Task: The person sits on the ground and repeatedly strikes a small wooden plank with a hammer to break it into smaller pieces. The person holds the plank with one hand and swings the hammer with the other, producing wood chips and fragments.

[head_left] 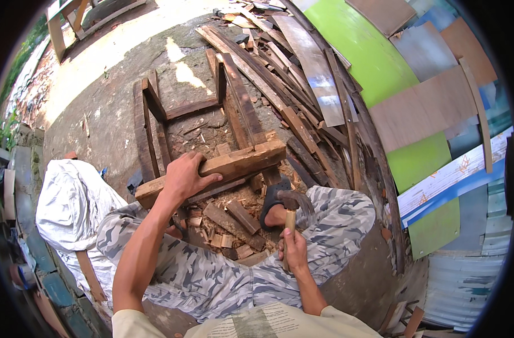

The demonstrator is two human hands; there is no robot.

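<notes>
My left hand (185, 176) grips a thick wooden beam (240, 160) from above, its thumb lying along the near side. The beam lies across the near end of a dark wooden frame (193, 108) made of upright posts and crosspieces, which stands on the ground between my legs. My right hand (294, 248) is wrapped round the wooden handle of a claw hammer (291, 217), held above my right thigh. The hammer's dark metal head is up, just below the beam's right end and apart from it. The fingers of my left hand are partly hidden behind the beam.
Offcuts of wood (234, 219) and sawdust cover the ground under the frame. To the right is a long pile of planks (279, 84) beside a wall of patched sheets (426, 112). A white cloth bundle (74, 203) sits at my left, near a low block wall (34, 236).
</notes>
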